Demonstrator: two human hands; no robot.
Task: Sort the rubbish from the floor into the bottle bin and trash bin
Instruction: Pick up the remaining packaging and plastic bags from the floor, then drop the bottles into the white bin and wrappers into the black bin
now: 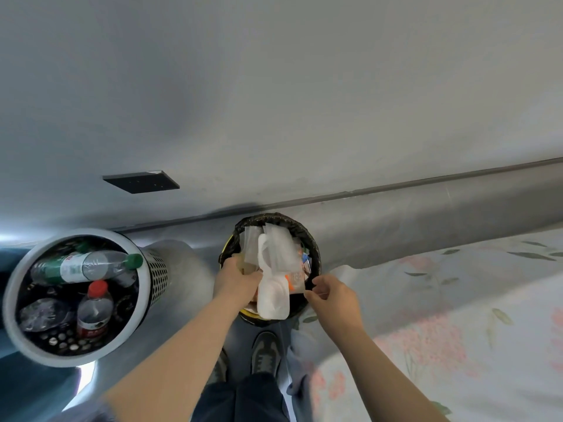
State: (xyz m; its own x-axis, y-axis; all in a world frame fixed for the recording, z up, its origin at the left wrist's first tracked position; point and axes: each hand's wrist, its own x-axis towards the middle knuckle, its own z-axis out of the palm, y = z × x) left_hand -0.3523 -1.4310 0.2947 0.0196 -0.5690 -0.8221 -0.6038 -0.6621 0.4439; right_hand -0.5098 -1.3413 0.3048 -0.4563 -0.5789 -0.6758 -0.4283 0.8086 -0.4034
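This looks like a bedroom in a home. On the right, near side lies a bed (475, 345) under a pale sheet (426, 300) printed with pink flowers and green leaves, its edge hanging to the grey floor (411, 226). The far wall (274, 86) is plain and light grey, with a dark socket plate (141, 181) low on it and a thin skirting strip (396, 185) at its foot. Against that wall stand a white perforated bottle bin (18, 300) on the left and a small black-lined trash bin (315, 248) full of household rubbish (274, 296).
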